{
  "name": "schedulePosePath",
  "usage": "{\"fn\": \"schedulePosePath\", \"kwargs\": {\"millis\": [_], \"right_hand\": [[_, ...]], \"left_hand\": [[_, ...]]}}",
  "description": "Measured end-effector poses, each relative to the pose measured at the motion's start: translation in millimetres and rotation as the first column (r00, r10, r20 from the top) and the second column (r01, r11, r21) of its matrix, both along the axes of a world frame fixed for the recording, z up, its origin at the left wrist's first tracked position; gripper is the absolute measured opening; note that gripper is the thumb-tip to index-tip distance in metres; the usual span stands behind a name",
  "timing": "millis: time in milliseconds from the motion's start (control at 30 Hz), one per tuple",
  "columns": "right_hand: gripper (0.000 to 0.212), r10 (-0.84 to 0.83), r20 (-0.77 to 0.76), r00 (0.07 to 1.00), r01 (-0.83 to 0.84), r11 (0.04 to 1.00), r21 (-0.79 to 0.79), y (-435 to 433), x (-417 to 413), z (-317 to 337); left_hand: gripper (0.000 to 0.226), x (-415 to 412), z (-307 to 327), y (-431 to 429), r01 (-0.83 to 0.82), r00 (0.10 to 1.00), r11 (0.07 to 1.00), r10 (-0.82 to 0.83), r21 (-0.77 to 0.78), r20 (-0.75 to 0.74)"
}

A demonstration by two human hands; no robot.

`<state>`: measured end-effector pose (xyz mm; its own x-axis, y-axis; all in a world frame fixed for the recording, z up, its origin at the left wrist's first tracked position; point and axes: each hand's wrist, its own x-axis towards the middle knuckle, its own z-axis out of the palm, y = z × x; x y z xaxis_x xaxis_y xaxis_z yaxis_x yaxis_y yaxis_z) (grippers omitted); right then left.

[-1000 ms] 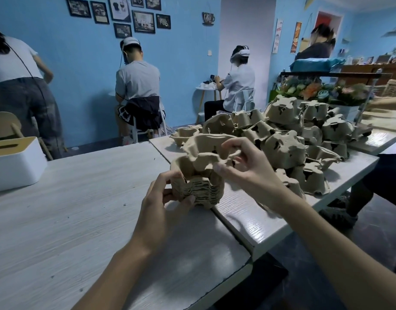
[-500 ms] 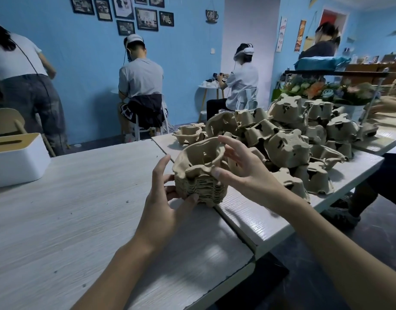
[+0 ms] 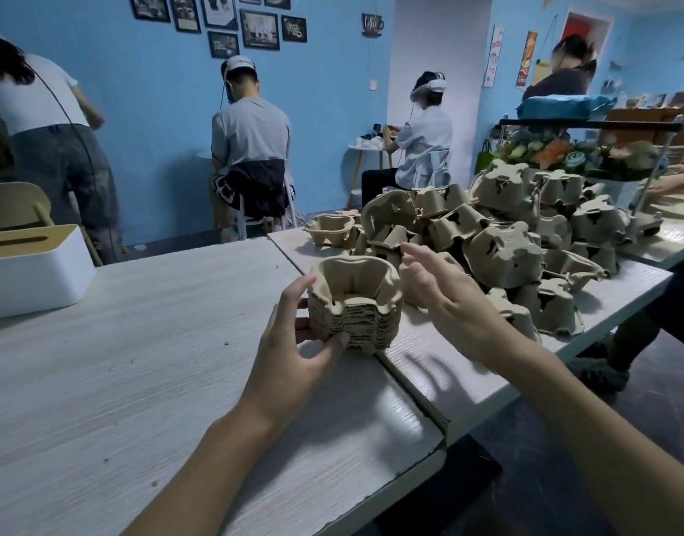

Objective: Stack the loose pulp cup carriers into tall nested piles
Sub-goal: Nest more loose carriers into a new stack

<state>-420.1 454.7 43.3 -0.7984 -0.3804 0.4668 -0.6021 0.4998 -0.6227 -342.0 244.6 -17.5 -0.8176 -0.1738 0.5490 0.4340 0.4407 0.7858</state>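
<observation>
At the left edge of the near table (image 3: 139, 361), a white box with a slotted lid (image 3: 35, 268) stands well apart from the work.

Centre-left: my left hand (image 3: 294, 342) grips the nested pile (image 3: 356, 307), forefinger at its upper rim and thumb against its lower front layers. It steadies the pile, which sits upright beside the seam between the two tabletops. The pile shows many thin layers (too closely packed to count).

Centre-right: my right hand (image 3: 441, 299) hovers just beside the pile's right flank, fingers spread and relaxed, holding nothing. Whether it touches the pile I cannot tell.

Right: a heap of loose carriers (image 3: 506, 241) covers the neighbouring tabletop (image 3: 448, 373). Most lie upside down, and a few are upright at its left fringe.

Progress, as I judge it: one short pile is begun and most of the job lies ahead, since the heap far outweighs what is nested. No finished tall pile is in view.
</observation>
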Motion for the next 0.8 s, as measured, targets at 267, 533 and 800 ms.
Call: {"fn": "schedulePosePath", "kwargs": {"millis": [267,533,800], "right_hand": [[0.044,-0.317,-0.083,0.945,0.326,0.881,0.342,62,5,-16],[0.046,-0.180,0.036,0.983,0.145,0.882,0.449,52,7,-15],[0.054,-0.106,0.010,0.994,0.106,0.993,0.046,43,-2,-18]], "left_hand": [[0.058,-1,-2,2,-0.020,1.000,1.000,0.020,-0.023,0.009],[0.056,3,7,-5,-0.044,0.999,0.999,0.044,0.000,0.022],[0.056,17,8,-29,-0.047,0.993,0.998,0.050,-0.030,0.106]]}}
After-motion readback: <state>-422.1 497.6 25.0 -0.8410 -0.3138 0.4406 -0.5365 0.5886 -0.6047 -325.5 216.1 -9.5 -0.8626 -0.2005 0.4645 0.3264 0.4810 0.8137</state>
